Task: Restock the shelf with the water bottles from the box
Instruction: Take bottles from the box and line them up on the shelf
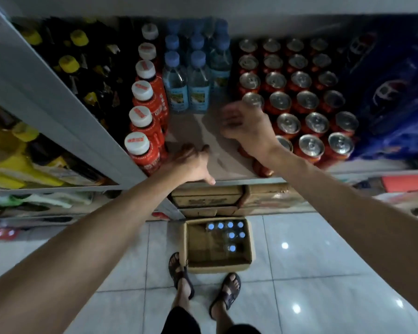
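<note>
Both forearms reach out from under the camera to the shelf (229,165). Left hand (191,162): knuckles up over the bare front strip, fingers loosely bent, thumb splayed toward the shelf edge, nothing in it. Right hand (244,126): blurred, hovering over the same bare strip just beside the cans (307,100), fingers slack and apart, nothing in it that I can see. Judgement: both hands are at this lane because it is the gap to be filled. It lies between the red bottles (145,116) on my left and the cans on my right, in front of the water bottles (179,88) standing on the shelf. Those stand upright in rows toward the back, which leaves the front open. Water bottles noted as clear plastic with pale blue caps and a blue label bearing a yellowish panel; the print is unreadable. Remaining stock: box (217,267) on the tiled floor below the shelf, at my feet, top open, with several blue caps (231,235) showing along its far side and right. Its near-left part shows bare cardboard. Task judged part done; box not yet emptied.
</note>
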The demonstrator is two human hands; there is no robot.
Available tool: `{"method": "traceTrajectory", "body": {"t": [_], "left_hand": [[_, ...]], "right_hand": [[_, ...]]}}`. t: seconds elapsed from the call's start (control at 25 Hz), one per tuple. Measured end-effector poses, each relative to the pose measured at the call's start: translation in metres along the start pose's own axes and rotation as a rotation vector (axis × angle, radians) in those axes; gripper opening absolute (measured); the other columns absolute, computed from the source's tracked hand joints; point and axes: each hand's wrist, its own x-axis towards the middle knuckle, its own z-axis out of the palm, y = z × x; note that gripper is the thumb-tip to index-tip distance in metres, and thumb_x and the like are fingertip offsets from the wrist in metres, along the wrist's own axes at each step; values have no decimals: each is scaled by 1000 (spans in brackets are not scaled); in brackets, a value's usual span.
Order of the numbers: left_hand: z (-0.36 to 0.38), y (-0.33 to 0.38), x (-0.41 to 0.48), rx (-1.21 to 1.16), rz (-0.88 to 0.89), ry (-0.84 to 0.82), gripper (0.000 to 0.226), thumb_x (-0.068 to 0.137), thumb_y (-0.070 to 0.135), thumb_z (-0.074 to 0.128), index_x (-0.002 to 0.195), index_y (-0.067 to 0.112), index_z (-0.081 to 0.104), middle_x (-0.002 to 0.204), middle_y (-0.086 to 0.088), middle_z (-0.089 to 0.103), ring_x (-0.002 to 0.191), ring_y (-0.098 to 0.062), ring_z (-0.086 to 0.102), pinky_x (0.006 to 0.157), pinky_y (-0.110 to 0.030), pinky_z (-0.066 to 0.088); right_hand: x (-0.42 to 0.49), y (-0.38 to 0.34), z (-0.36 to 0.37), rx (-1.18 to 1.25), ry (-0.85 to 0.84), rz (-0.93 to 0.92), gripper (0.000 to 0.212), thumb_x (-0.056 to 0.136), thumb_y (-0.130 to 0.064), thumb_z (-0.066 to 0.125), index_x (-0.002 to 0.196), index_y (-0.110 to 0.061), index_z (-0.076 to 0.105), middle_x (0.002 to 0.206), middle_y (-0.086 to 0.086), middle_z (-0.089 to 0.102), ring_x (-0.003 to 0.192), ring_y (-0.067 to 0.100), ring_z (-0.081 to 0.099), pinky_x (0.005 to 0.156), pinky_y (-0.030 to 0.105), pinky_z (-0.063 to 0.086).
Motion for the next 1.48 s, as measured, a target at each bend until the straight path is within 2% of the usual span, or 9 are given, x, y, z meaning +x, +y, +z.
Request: {"method": "traceTrajectory", "body": {"t": [0.16,0.24,0.32,0.56,0.68,0.76,0.96,1.16,1.48], "left_hand": [[21,29,-38,-103,262,420,26,85,22,59,111,23,61,104,4,68,92,-17,64,77,-32,52],[47,35,-47,-133,384,313,19,86,22,59,104,24,65,93,8,69,78,-13,62,68,-28,49],[87,38,-40,-185,407,22,18,83,28,64,101,26,66,87,8,71,76,-10,62,69,-28,50],[231,21,35,-143,238,-562,28,84,30,68,108,16,63,93,2,65,88,-15,59,74,-27,46],[309,3,87,-125,168,-549,37,85,26,68,118,12,58,111,-6,63,97,-17,57,80,-26,42],[359,-15,118,-43,126,-482,52,85,30,68,130,14,50,129,-9,56,115,-23,53,91,-31,41],[519,-72,193,307,102,-417,89,90,33,62,153,13,3,159,-20,7,144,-38,20,112,-46,26],[616,-119,239,650,229,-408,116,83,43,68,149,13,-23,155,-30,-19,144,-49,1,119,-54,11],[663,-131,259,608,142,-420,139,69,57,76,144,14,-33,140,-33,-44,136,-58,-19,109,-56,30]], "right_hand": [[-113,50,-16,-34,-33,161,25,76,-9,76,97,-21,70,85,-12,72,79,-2,68,75,15,54],[-149,101,-5,-31,-17,312,21,75,-13,75,90,-27,69,79,-14,71,75,4,68,77,29,58],[-174,152,11,-27,-3,446,20,75,-13,69,89,-27,70,77,-11,71,75,14,68,78,43,58],[-219,286,106,-82,10,768,15,83,-14,61,94,-13,72,81,5,68,81,27,66,70,31,51],[-225,367,171,-42,42,831,4,84,-12,63,81,-13,62,71,-8,56,73,21,58,59,23,42],[-227,417,214,-49,18,851,8,84,-15,63,87,-14,56,78,-2,58,75,22,58,56,22,42],[-224,577,314,-323,-31,773,51,86,-36,62,131,-19,45,123,10,56,109,29,55,86,40,50],[-188,663,354,-435,26,713,61,89,-26,58,145,-15,34,131,16,45,115,33,49,94,41,44],[-144,710,376,-563,53,690,42,95,-2,46,136,-7,41,130,17,41,92,34,64,76,42,52]]}}
